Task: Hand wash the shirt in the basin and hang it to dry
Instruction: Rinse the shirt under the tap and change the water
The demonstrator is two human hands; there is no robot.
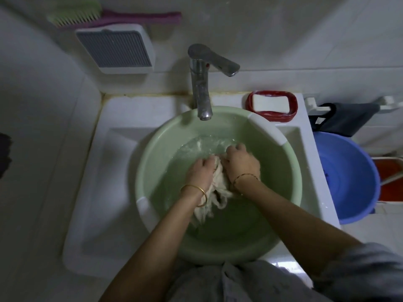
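Left hand (199, 171) and right hand (242, 162), fingers curled, grip the bunched cream shirt (214, 188) in the water-filled green basin (139, 166) at frame centre, apparently mid-scrub; rinsing and a firm wringing twist likely follow.

Both hands (199, 173) (242, 163) grip the bunched shirt (214, 187) in the green basin (150, 144)

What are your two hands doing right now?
Left hand: gripping the wet shirt.
Right hand: gripping the shirt too.
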